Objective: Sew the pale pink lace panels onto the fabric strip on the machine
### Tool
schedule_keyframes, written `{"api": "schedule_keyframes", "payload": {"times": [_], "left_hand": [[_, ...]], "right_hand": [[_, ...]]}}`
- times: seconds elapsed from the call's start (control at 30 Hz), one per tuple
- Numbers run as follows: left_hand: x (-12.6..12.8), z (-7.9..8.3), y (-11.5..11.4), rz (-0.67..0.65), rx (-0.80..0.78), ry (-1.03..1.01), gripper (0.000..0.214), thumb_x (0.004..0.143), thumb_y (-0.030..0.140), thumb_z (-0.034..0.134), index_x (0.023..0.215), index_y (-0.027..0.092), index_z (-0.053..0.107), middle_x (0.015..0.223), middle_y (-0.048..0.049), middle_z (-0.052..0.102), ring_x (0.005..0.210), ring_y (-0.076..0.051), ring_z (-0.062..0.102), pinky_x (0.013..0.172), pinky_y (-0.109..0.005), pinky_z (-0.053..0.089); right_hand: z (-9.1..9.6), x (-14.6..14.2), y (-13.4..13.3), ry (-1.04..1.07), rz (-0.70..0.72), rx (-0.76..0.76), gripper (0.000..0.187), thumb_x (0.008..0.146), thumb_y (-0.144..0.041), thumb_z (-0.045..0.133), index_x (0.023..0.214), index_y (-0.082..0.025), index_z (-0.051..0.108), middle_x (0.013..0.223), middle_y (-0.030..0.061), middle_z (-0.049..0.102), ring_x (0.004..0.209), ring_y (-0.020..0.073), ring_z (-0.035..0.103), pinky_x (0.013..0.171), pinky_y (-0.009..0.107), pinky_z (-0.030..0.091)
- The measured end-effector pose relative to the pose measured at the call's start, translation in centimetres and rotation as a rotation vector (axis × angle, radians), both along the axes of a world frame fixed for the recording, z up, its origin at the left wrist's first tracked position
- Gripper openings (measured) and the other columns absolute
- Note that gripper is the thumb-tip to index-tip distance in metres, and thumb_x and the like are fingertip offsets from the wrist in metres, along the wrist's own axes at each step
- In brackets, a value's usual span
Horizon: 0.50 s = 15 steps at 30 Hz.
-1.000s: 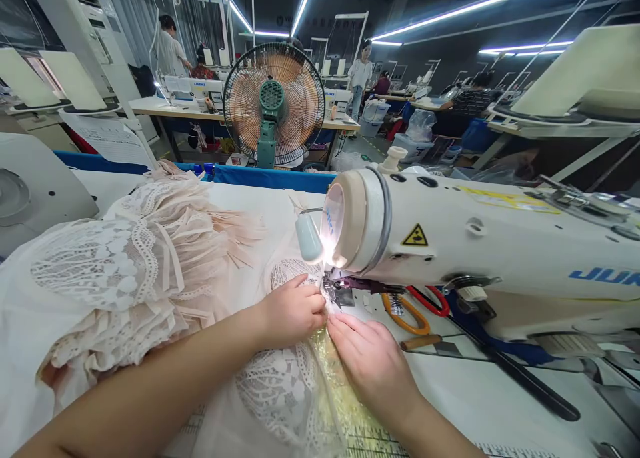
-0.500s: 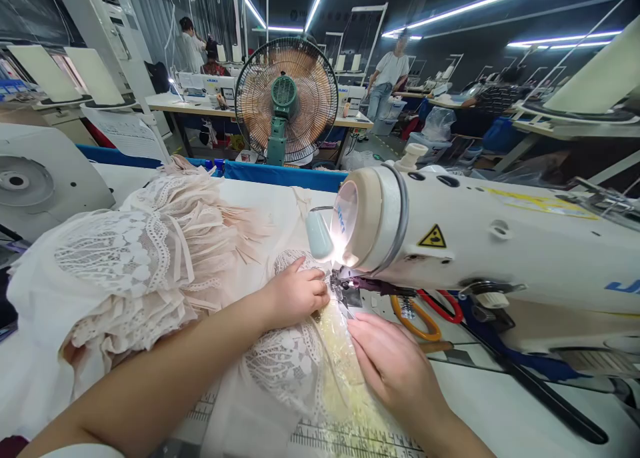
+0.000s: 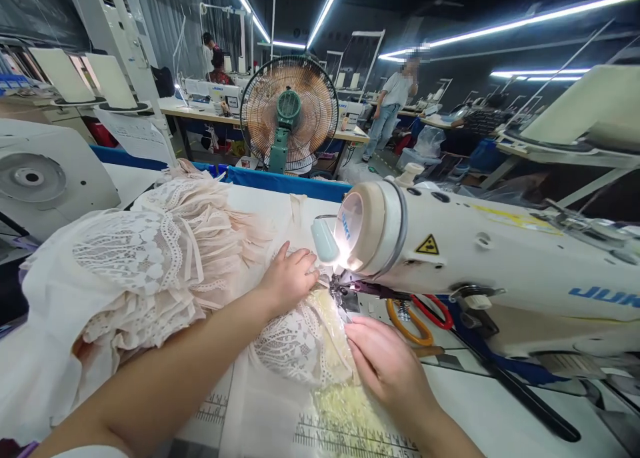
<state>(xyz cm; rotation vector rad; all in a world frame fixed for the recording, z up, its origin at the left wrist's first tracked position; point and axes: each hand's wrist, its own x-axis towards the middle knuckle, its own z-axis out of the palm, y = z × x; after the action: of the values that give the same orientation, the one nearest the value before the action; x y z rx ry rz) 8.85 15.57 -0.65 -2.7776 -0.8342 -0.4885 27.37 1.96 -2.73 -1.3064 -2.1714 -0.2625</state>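
The cream-white industrial sewing machine (image 3: 500,265) carries blue lettering reading "JUK", the rest cut off by the frame edge, and a yellow triangular warning label (image 3: 427,245). The white lace fabric piece (image 3: 295,338) lies on the table under the machine head. The left hand (image 3: 287,278) and right hand (image 3: 387,365) lie flat on it with fingers extended, gripping nothing. Orange- and red-handled scissors (image 3: 420,318) lie just beyond the right hand. Lamp glare obscures the needle.

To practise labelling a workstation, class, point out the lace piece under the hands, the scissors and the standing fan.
lace piece (image 3: 295,341): head view, on its patterned middle.
scissors (image 3: 397,320): head view, on the orange handle loop.
standing fan (image 3: 289,105): head view, on the green hub.
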Motion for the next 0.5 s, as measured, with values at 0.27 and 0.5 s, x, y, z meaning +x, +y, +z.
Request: {"api": "schedule_keyframes", "payload": {"times": [0.27,0.5], "left_hand": [[0.1,0.8,-2.4,-0.389,-0.316,0.131,0.009,0.071,0.020,0.062,0.070,0.016,0.054,0.076,-0.0047,0.058,0.075,-0.020,0.052,0.067,-0.029,0.042],[-0.7,1.7,-1.3,-0.168,-0.986,-0.424,0.013,0.082,0.023,0.043,0.070,0.019,0.041,0.061,0.0048,0.042,0.055,-0.010,0.041,0.051,-0.021,0.034]], "right_hand": [[0.6,0.0,-2.0,0.167,-0.159,-0.043,0.017,0.085,-0.017,0.047,0.092,-0.023,0.060,0.087,0.0023,0.069,0.087,0.0175,0.063,0.079,0.031,0.053],[-2.5,-4.7,-5.3,0.491,-0.160,-0.277,0.051,0.090,-0.042,0.038,0.138,-0.026,0.031,0.102,0.0081,0.060,0.086,0.0162,0.061,0.071,0.026,0.052]]}}
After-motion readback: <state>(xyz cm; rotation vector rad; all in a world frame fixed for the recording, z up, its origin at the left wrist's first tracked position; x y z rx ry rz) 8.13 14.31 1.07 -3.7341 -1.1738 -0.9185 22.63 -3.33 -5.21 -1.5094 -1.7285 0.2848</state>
